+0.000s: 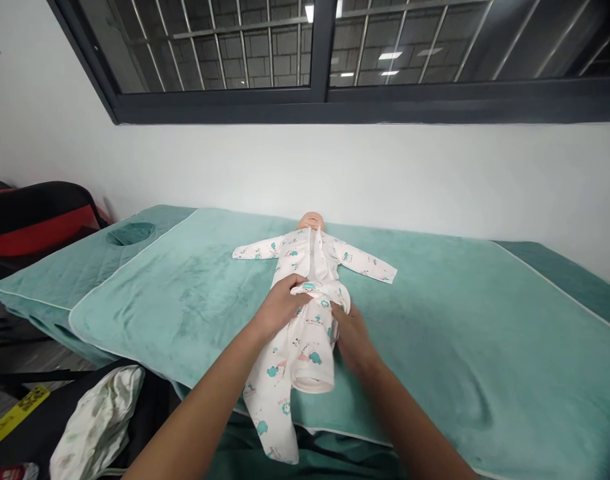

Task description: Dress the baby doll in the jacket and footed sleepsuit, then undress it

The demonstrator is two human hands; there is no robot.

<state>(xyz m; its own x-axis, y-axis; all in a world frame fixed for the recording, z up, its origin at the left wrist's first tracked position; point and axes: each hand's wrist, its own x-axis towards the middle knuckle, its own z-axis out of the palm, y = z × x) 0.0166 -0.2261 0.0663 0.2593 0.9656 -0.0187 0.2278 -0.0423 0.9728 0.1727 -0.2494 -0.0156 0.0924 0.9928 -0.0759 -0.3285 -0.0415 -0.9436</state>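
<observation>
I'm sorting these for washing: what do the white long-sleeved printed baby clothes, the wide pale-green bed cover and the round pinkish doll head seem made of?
Baby clothes: probably thin matte cotton knit, judging by the soft folds.
Bed cover: likely velvety plush; brushed light and dark patches show.
Doll head: looks smooth, perhaps vinyl or silicone; too small to tell.

Doll clothes (307, 330): matt cloth; doll head (312, 219): smooth plastic; bedspread (445, 313): velvety; window bars (217, 45): shiny metal.
</observation>
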